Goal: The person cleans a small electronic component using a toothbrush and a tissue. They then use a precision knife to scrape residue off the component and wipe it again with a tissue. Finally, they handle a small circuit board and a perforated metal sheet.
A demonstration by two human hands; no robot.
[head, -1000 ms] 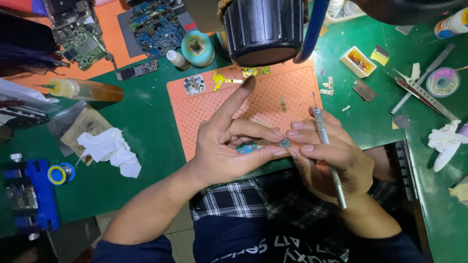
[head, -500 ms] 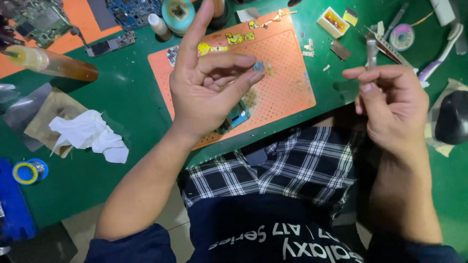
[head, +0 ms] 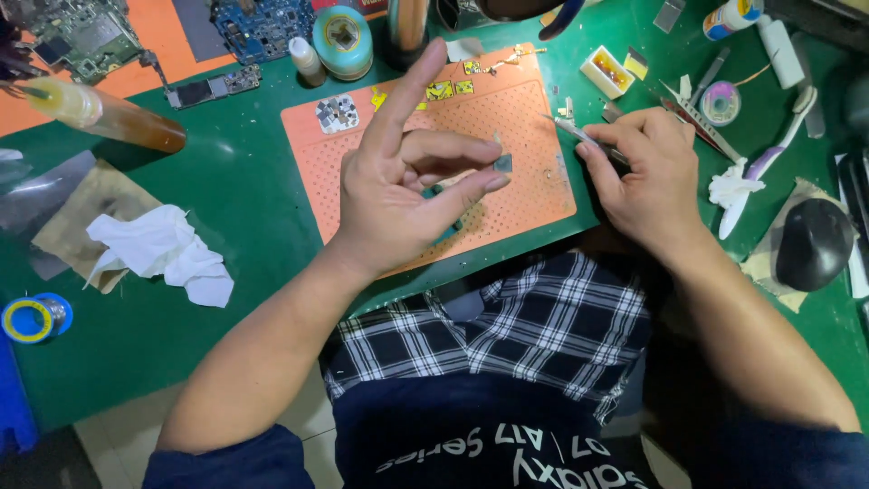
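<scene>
Small grey metal chip (head: pixel 503 164), dull sheen; slim shiny steel tweezers (head: pixel 579 134); matt orange perforated rubber mat (head: pixel 534 195); smooth green bench mat (head: pixel 244 195); crumpled soft white tissue paper (head: pixel 163 249); glossy amber glass bottle (head: pixel 109 118).

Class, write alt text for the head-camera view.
A left hand pinches a small grey chip above an orange perforated mat while the right hand grips tweezers over a cluttered green workbench.
</scene>
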